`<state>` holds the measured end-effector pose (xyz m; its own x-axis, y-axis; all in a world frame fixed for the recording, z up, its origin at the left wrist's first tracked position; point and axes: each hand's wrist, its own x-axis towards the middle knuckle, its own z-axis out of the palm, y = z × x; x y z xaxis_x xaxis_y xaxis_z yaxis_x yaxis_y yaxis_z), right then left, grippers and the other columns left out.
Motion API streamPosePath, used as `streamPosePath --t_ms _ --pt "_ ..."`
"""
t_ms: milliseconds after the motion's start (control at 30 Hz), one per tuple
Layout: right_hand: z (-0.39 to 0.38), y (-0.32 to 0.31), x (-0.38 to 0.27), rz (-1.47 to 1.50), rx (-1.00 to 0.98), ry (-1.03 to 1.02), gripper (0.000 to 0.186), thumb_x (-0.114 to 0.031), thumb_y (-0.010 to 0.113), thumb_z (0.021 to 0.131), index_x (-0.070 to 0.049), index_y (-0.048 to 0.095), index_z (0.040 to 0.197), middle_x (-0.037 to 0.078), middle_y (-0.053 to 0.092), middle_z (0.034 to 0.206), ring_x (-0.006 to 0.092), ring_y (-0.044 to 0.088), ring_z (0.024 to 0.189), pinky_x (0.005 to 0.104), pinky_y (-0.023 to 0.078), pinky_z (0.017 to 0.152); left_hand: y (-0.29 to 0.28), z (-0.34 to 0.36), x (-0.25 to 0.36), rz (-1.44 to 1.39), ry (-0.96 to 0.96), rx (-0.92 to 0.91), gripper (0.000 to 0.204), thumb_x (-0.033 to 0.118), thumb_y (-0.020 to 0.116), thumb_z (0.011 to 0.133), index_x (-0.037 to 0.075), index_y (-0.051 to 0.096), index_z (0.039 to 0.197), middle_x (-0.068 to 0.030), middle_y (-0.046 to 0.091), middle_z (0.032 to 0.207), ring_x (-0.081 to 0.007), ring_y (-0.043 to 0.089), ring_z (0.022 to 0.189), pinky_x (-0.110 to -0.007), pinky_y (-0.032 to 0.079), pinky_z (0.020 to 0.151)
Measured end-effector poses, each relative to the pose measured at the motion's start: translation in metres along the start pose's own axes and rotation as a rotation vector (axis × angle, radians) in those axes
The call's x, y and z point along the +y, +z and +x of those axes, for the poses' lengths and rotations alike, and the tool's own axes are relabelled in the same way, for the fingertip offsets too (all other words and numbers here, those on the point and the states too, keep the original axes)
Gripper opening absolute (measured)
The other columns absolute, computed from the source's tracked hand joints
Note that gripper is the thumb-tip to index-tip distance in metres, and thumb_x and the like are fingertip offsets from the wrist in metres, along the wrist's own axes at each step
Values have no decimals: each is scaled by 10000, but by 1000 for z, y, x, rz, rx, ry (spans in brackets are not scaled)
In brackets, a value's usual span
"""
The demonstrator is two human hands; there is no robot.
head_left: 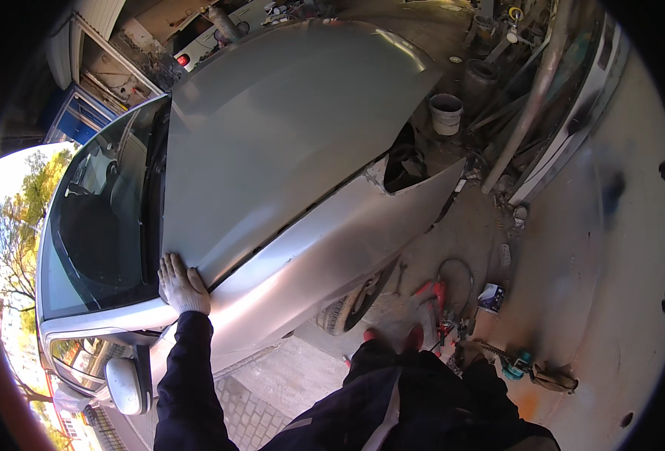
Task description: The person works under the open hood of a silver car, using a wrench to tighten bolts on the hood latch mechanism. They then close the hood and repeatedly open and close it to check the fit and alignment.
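Observation:
My left hand [184,286], in a pale, dirty work glove, lies flat with fingers stretched on the rear corner of a car's grey bonnet [287,128]. The palm is beside the gap between bonnet and silver fender [287,263], just ahead of the windscreen [107,218]. Nothing is held in it. The bonnet is down and has a dull grey surface. At the front corner, a dark headlight opening [404,169] shows above the fender. My right hand is not visible.
A side mirror [128,385] juts out near my left forearm. On the floor lie a red metal tool [439,301], a small box [491,298] and a teal power tool [516,366]. A bucket [446,114] stands ahead; a long pipe [531,113] leans by the right wall.

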<state>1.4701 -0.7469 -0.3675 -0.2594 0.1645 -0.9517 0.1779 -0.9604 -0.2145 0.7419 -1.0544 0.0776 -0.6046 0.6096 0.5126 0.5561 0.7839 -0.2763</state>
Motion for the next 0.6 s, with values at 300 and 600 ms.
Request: streamPosePath --t_ms 300,600 --pt "-18 19 11 -246 61 -177 174 -178 716 976 -79 676 838 83 692 739 248 662 603 411 499 521 -22 98 201 -188 436 -49 907 487 678 1053 -115 415 1679 -351 444 1747 -521 420 1623 -601 269 1388" --pt "-46 42 3 43 194 -52 204 -220 661 1069 -72 698 934 39 600 683 204 558 531 389 409 482 -45 167 333 -178 529 -183 915 478 684 1064 -95 383 1710 -327 404 1778 -480 373 1663 -546 265 1401"
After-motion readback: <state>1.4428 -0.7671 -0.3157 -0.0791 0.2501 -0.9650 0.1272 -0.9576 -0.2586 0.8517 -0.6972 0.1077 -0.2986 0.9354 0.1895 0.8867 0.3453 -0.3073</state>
